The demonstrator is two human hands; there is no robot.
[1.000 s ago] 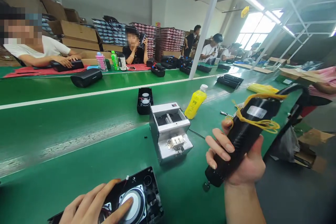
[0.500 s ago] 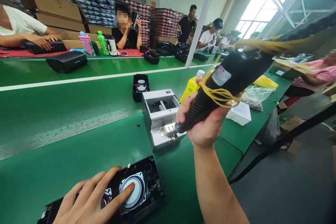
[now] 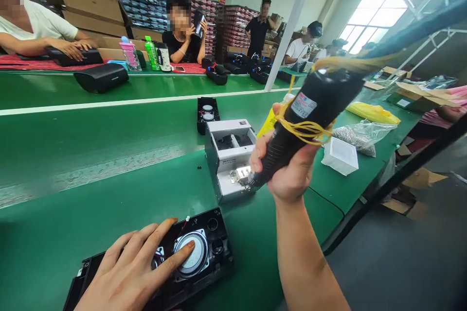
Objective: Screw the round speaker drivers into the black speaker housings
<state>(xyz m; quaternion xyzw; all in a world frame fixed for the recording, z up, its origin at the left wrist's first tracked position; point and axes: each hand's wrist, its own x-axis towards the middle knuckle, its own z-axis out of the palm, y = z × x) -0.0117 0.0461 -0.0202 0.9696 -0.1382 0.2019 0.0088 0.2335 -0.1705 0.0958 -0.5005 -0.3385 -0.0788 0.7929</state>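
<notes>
My left hand (image 3: 136,265) lies spread over a black speaker housing (image 3: 221,269) on the bench, its thumb on the pale cone of a round speaker driver (image 3: 197,252). A second driver is partly hidden under the fingers, and a small white connector (image 3: 187,219) sticks up at the housing's far edge. My right hand (image 3: 292,170) is wrapped round a black electric screwdriver (image 3: 310,104) with yellow rubber bands on it. The screwdriver's tip points down at the front of a white and grey screw feeder (image 3: 235,155); whether it touches a screw I cannot tell.
Behind the feeder lies another open speaker housing (image 3: 202,129). A yellow bottle (image 3: 268,121), a white box (image 3: 340,155) and a clear bag of screws (image 3: 359,141) stand to the right. Two small dark screws (image 3: 199,167) lie left of the feeder. Co-workers sit across the green bench (image 3: 109,141).
The view has shifted, so the bench things appear further right and slightly higher. My right hand and the screwdriver remain at the feeder's front; my left hand stays on the housing.
</notes>
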